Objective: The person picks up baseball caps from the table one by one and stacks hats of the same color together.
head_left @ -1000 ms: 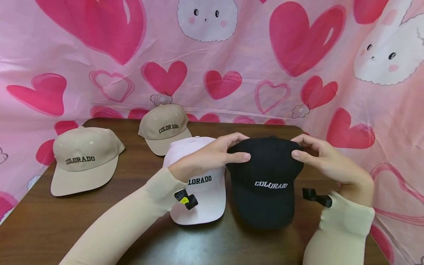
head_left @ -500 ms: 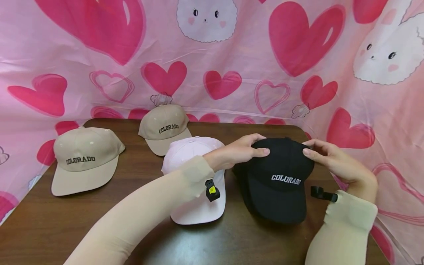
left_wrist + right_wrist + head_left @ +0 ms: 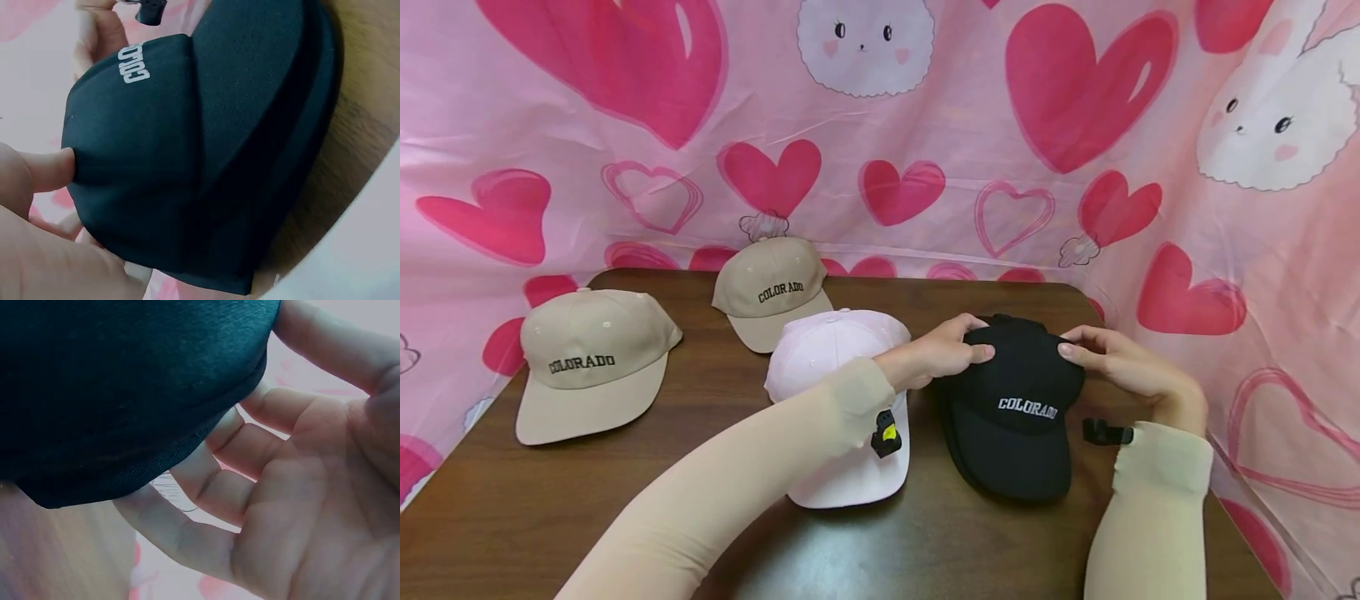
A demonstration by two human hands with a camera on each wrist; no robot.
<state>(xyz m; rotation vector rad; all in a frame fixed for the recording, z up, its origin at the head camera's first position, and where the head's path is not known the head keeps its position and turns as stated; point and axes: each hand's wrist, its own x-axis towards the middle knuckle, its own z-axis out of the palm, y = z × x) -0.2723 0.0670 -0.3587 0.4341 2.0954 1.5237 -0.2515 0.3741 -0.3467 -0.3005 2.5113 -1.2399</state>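
A black baseball cap with white COLORADO lettering is held by both hands at the table's right side. My left hand pinches its crown from the left, thumb in front and fingers behind. From the right, my right hand grips the crown, thumb on the front; in the right wrist view its fingers reach under the cap's edge. A second black brim shows just beneath the held cap's brim in the left wrist view. Close on the left, a pale pink cap is partly covered by my left arm.
Two beige COLORADO caps rest on the brown wooden table: one at the left, another at the back. Pink heart-patterned cloth hangs behind the table and along its sides.
The black cap and both hands shifted right, then came partway back left and slightly lower. The cap underneath showed at its left side midway. The pink and beige caps stayed put.
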